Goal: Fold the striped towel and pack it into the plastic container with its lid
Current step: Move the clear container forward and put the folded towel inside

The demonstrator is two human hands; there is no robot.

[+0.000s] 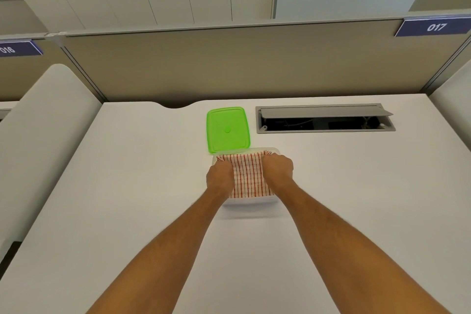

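The folded red-and-white striped towel [248,177] lies inside the clear plastic container [251,202] on the white desk. My left hand [219,176] presses on the towel's left side with its fingers curled down. My right hand [277,167] does the same on the right side. Both hands hide the towel's side edges and the container's side walls. The green lid [228,130] lies flat on the desk just behind the container, touching or nearly touching its far rim.
An open grey cable tray [325,118] is set into the desk at the back right. A beige partition [229,64] stands along the desk's far edge. White desk surface [140,186] spreads left and right of the container.
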